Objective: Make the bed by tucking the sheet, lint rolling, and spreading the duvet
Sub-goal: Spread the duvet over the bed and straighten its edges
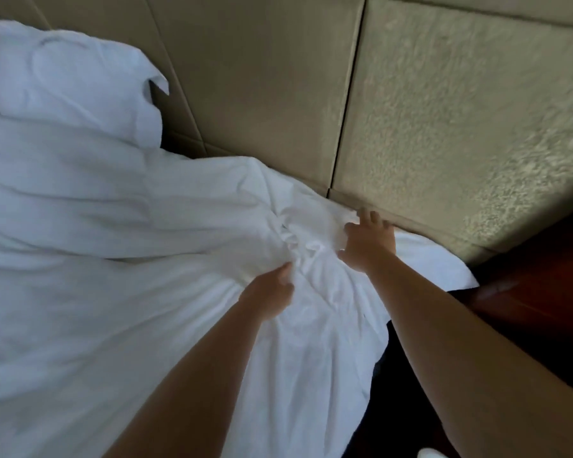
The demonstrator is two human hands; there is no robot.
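A white sheet (315,325) covers the bed corner below the padded headboard and lies bunched into creases between my hands. My left hand (272,294) grips a gathered fold of that sheet, fingers curled into the cloth. My right hand (369,241) rests on the sheet at the mattress corner, its fingers spread and reaching toward the base of the headboard. A thick white duvet (63,193) lies heaped over the left half of the bed, with a white pillow (80,84) above it.
A beige padded headboard (262,77) and a textured beige wall panel (460,110) rise behind the bed. Dark wooden furniture (536,299) stands close on the right. The gap beside the bed is dark.
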